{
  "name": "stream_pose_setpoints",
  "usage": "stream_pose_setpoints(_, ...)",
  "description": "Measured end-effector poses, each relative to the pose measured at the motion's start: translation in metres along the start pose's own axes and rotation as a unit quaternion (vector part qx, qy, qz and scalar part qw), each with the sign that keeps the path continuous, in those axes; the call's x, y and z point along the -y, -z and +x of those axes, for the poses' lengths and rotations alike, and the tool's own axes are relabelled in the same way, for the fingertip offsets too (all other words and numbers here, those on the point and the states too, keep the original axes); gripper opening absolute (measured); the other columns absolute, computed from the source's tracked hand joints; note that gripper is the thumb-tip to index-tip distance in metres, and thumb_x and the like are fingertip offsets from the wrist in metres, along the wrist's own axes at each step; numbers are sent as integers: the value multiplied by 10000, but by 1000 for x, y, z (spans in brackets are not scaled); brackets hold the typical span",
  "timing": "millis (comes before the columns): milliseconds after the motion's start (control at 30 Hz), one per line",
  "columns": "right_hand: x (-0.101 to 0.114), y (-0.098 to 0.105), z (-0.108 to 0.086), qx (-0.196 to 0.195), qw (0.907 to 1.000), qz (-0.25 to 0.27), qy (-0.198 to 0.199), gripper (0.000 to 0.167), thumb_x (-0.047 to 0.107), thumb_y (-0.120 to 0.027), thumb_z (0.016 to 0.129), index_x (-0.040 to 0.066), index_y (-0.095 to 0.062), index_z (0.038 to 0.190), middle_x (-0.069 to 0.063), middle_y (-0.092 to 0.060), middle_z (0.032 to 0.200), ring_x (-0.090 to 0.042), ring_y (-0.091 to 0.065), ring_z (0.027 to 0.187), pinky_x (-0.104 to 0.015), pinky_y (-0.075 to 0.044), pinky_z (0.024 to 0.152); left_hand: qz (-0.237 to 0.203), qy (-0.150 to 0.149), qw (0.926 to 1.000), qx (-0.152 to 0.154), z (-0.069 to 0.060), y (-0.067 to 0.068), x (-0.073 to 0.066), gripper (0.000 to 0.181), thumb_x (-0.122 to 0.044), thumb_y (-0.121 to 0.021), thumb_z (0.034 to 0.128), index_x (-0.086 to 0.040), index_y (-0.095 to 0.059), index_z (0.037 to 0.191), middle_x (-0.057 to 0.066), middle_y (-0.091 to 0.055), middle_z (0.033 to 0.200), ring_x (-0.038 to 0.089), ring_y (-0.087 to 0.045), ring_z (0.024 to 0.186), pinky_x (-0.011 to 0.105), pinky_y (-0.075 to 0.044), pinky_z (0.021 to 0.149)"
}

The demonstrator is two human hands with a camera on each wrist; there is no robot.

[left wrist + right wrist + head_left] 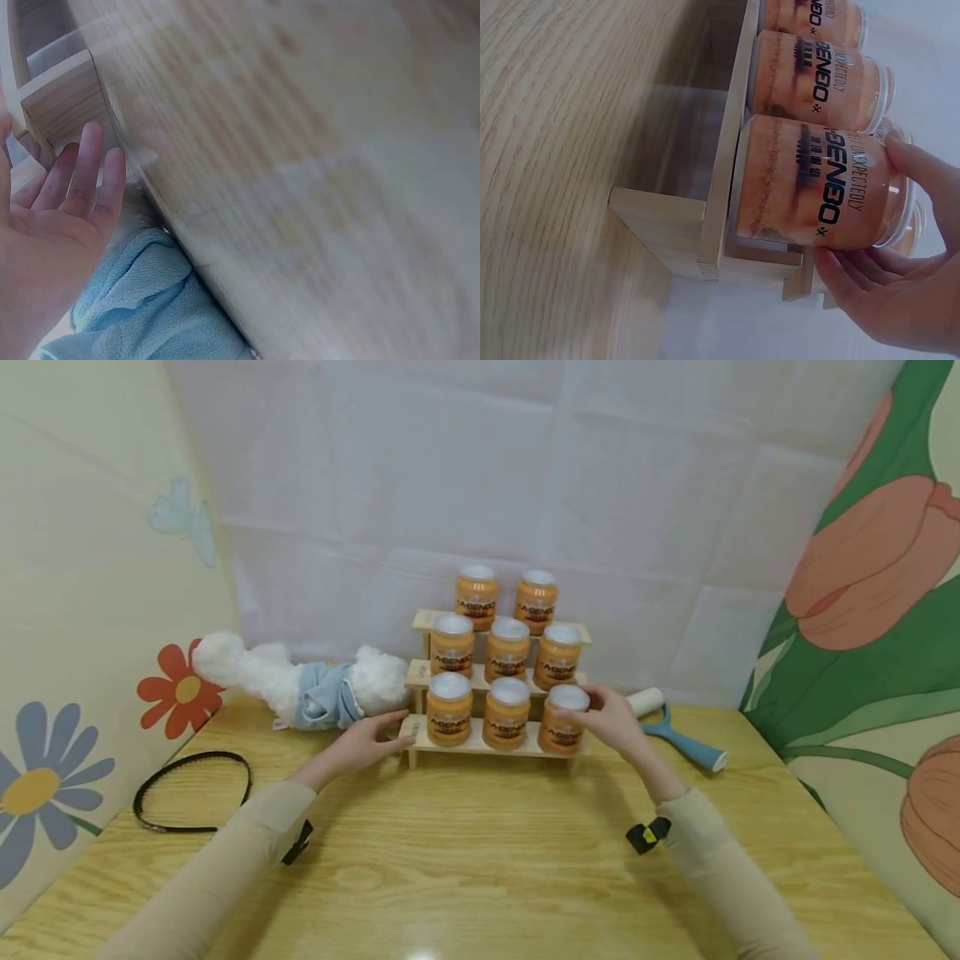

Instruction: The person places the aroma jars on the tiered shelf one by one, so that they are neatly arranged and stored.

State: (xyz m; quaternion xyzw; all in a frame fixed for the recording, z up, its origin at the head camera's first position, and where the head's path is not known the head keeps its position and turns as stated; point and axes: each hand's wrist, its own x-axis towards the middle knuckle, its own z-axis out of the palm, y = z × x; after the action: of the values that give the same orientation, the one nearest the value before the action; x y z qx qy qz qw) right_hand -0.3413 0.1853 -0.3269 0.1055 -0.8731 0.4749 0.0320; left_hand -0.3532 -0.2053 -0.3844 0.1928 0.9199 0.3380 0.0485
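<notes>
A three-step wooden shelf (480, 747) carries several orange jars with clear lids, in rows on each step. With thumb and fingers on either side, my right hand (611, 718) grips the right-hand jar (561, 735) of the bottom row. In the right wrist view, that jar (780, 180) stands at the end of the step, its base on or very close to the board. My left hand (367, 743) rests at the shelf's left end. The left wrist view shows its fingers (88, 169) loosely extended by the shelf's wooden side (64, 94).
A white plush toy (262, 681) in a blue garment lies left of the shelf. A black headband (138, 793) is at the table's left edge. Behind my right hand lies a blue-handled lint roller (690, 747). A white sheet (450, 468) hangs behind everything.
</notes>
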Motion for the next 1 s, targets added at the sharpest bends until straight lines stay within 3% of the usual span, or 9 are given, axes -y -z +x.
stream_pose_setpoints(200, 0, -7, 1, -143, 9999, 71, -66, 751, 428, -751, 775, 71, -455, 1366, -134, -546, 1295, -285, -519, 1186, -432, -452, 948, 40, -6, 10000, -33, -1, 1, 2, 717, -459, -528, 937, -55, -287, 1479, 253, -419, 1412, 315, -584, 1074, 362, -466, 759)
stream_pose_setpoints(267, -2, -8, 1, -163, 9997, 144, -64, 771, 426, -748, 780, 64, -430, 1383, -141, -524, 1321, -293, -499, 1215, -439, -442, 966, 49, 12, 10000, -23, -1, 1, 4, 723, -467, -527, 935, -58, -286, 1480, 252, -416, 1414, 310, -594, 1049, 361, -469, 750)
stream_pose_setpoints(433, -4, -12, 2, -159, 9994, 291, 30, 786, 388, -736, 804, 34, -379, 1408, -170, -483, 1356, -320, -462, 1253, -455, -419, 993, 44, 63, 10000, 11, 0, 3, 7, 738, -482, -527, 930, -63, -276, 1484, 258, -404, 1420, 192, -612, 817, 323, -442, 680)
stream_pose_setpoints(667, -3, -18, 7, -203, 9996, 157, 126, 771, 373, -725, 819, 23, -372, 1408, -179, -481, 1354, -329, -470, 1239, -455, -428, 982, 109, 48, 9999, -50, -3, 7, 8, 738, -491, -521, 929, -63, -283, 1482, 253, -400, 1426, 263, -608, 945, 338, -440, 729)
stream_pose_setpoints(767, -4, -19, 7, -179, 9997, 81, 129, 740, 379, -714, 828, 37, -390, 1399, -174, -496, 1338, -331, -495, 1209, -443, -458, 945, 90, 3, 10000, 22, -3, 8, 8, 737, -487, -519, 931, -62, -277, 1483, 254, -366, 1448, 212, -573, 746, 337, -432, 703)
stream_pose_setpoints(833, -6, -19, 6, -124, 9998, 109, 124, 727, 381, -708, 833, 51, -396, 1400, -174, -499, 1335, -337, -506, 1195, -442, -473, 925, 72, -17, 9999, 74, -2, 9, 8, 732, -475, -521, 934, -58, -273, 1482, 252, -337, 1465, 164, -462, 581, 331, -419, 678)
stream_pose_setpoints(900, -7, -17, 5, -68, 9998, 156, 85, 742, 401, -708, 827, 66, -392, 1409, -166, -498, 1342, -334, -514, 1193, -439, -480, 916, 107, -17, 9999, 104, -2, 9, 6, 730, -470, -521, 936, -49, -274, 1479, 255, -325, 1469, 163, -441, 574, 332, -409, 678)
stream_pose_setpoints(1000, -7, -12, 4, 5, 9999, 114, -2, 774, 436, -692, 830, 73, -366, 1431, -161, -469, 1381, -332, -505, 1212, -445, -474, 928, 338, -43, 9994, -57, -2, 8, 0, 698, -433, -527, 945, -16, -308, 1460, 255, -356, 1450, 214, -536, 680, 347, -414, 711)
